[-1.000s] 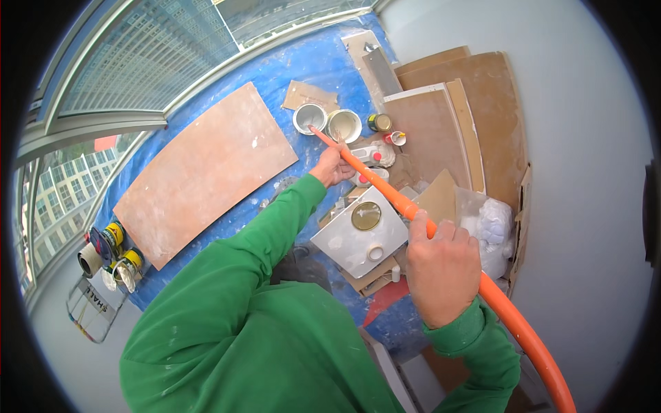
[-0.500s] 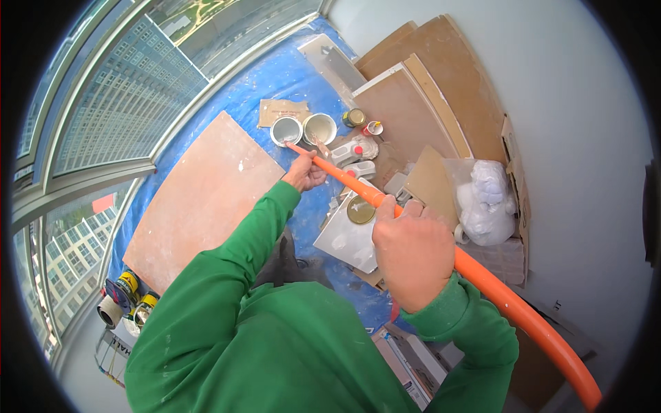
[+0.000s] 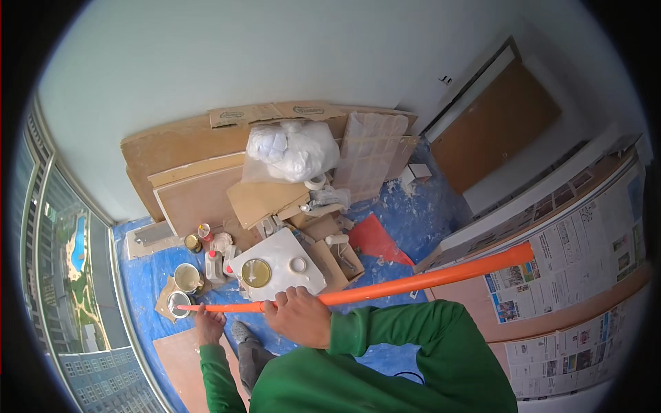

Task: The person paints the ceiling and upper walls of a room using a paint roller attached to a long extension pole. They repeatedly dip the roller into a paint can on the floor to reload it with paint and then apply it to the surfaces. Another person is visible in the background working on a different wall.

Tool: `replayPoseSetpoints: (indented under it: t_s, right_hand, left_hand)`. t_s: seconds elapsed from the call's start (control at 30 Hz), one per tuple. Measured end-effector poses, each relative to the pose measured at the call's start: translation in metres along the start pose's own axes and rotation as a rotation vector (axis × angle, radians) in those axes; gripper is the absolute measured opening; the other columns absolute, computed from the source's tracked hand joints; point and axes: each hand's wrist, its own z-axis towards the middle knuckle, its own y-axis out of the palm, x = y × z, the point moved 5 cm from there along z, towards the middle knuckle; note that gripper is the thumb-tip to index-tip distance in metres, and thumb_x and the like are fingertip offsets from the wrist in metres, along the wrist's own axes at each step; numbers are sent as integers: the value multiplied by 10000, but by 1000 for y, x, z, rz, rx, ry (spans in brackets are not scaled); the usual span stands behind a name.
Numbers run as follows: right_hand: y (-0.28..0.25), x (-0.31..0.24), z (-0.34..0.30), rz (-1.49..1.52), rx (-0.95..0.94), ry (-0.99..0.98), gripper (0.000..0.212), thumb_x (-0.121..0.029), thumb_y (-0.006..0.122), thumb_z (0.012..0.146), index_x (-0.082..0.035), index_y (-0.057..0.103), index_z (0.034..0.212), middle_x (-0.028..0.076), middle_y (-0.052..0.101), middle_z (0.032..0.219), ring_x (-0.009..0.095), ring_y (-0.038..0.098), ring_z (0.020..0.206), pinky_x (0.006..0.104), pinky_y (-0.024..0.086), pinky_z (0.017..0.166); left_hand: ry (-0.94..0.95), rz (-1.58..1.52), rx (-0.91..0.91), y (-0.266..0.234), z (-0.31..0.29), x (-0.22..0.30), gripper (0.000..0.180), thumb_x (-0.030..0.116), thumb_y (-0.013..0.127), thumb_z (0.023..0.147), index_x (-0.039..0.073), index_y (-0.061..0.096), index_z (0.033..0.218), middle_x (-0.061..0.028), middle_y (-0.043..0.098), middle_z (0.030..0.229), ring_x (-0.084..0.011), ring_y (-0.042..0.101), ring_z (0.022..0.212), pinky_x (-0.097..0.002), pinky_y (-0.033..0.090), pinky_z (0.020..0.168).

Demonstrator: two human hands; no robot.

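A long orange pole (image 3: 406, 282) lies across my front, its narrow end at the left near the buckets and its thick end at the far right. My right hand (image 3: 301, 319) wraps round it at mid-length, closed. Closer to the narrow end, my left hand (image 3: 209, 326) grips it from below, fingers curled and partly hidden. Just beyond that end stands a white bucket (image 3: 180, 296) with grey contents. A second bucket (image 3: 187, 266) of pale material is beside it, with something stick-like leaning in it.
Blue sheeting (image 3: 148, 275) covers the floor. A white board (image 3: 303, 261) bears a round lid (image 3: 256, 272) and a tape roll (image 3: 297, 265). Jugs, cans and cardboard surround it. Boards and a bag of white material (image 3: 296, 155) lean by the wall. Newspaper-covered panels (image 3: 578, 255) stand right; windows (image 3: 76, 241) left.
My view has turned right, bringing the door and newspaper-covered panels in. The pole now lies nearly level across the picture, its thick end swung to the right. Both hands keep hold of it.
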Motion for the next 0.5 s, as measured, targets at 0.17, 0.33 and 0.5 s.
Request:
replayPoseSetpoints:
  t_s: [0.17,0.33,0.5]
  right_hand:
    - [41,18,-99,100,51,99,128,-191,557,816,-70,593,831,70,626,723,196,621,659,320,441,563]
    - [83,45,-184,349,55,204,135,-145,519,830,-80,603,913,121,638,750,268,654,676,389,498,583]
    - [91,69,-255,664,-22,325,147,-140,554,797,-75,630,904,167,639,728,335,652,704,450,508,630]
  left_hand:
    - [-16,118,-321,-13,-7,-52,319,441,489,923,175,454,749,-3,454,583,-169,457,529,-291,368,503]
    - [168,208,24,21,-46,-108,505,416,413,952,213,288,507,49,232,445,-115,250,353,-253,191,355]
    - [306,402,114,45,-86,-140,493,397,478,921,224,264,513,55,227,439,-105,291,352,-230,256,352]
